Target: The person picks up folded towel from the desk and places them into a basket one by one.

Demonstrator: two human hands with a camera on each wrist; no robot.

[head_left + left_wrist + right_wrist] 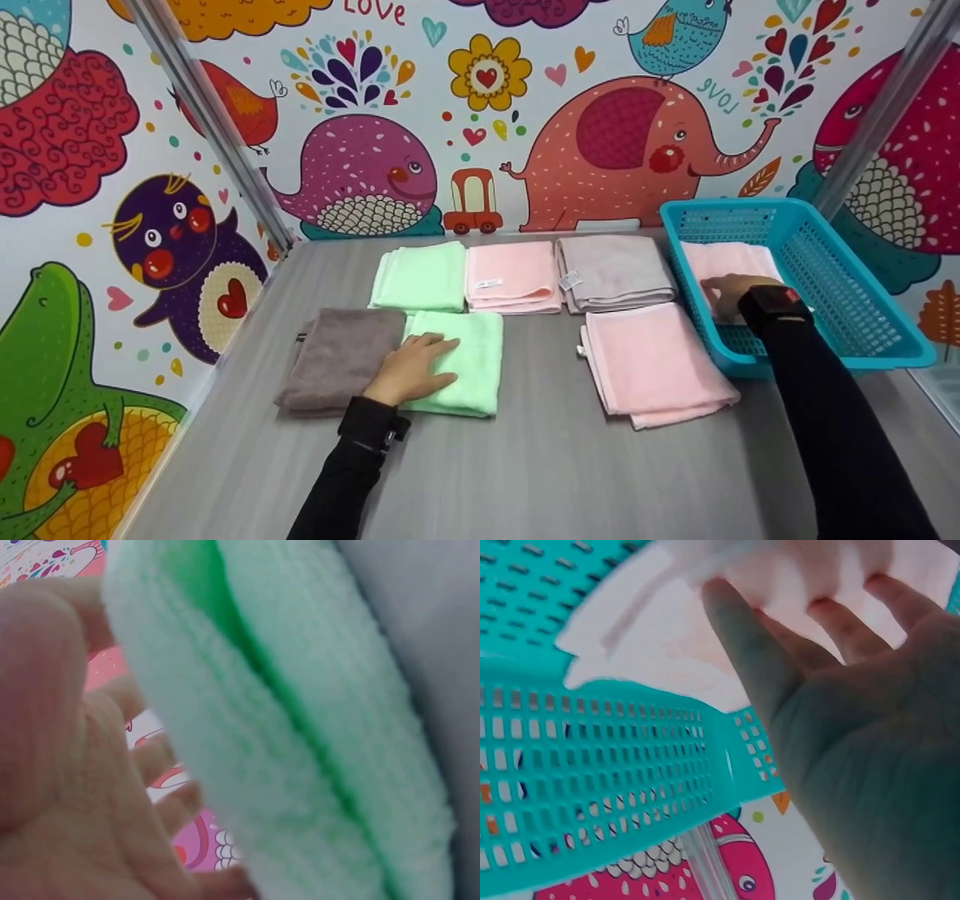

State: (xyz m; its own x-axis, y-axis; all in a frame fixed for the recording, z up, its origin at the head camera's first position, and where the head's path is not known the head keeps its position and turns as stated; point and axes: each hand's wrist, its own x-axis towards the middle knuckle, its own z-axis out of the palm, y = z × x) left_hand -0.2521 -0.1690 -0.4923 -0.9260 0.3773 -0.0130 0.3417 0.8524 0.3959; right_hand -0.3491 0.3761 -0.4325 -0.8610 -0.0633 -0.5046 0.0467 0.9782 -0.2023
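Cartoon-printed walls (367, 161) border a grey table (540, 480). Relaxed and gripping nothing, the left hand (409, 369) rests on a folded green towel (474, 364); the right hand (727, 295), fingers extended, touches a folded pink towel (739, 259) inside the teal basket (844, 277) without clasping it. Both towels look light, soft and floppy, probably best pinched through every layer at a folded edge.

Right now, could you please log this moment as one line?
left hand: rests on front green towel | right hand: touches pink towel inside teal basket | beside basket: another pink towel
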